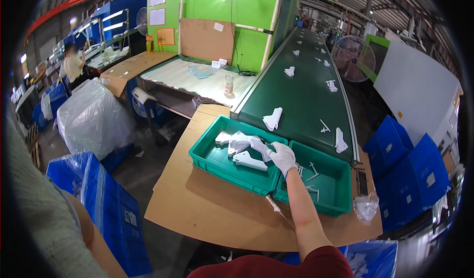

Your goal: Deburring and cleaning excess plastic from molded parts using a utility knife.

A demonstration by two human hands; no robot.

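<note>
My right hand (283, 157), in a white glove, is over the divide between two green trays. Its fingers are closed on the end of a white plastic part (260, 147), one of several curved white parts in the left green tray (232, 176). A flatter white part (250, 161) lies beside them. The right green tray (332, 206) holds several thin white pins (312, 172), partly hidden by my wrist. My left hand is out of view.
A green conveyor belt (303, 97) carries scattered white parts towards the trays. On the brown table (197, 204) lie a dark phone (363, 183) and a clear plastic bag (365, 208). Blue bins (111, 213) stand around. A co-worker's knit sleeve (44, 223) is close at left.
</note>
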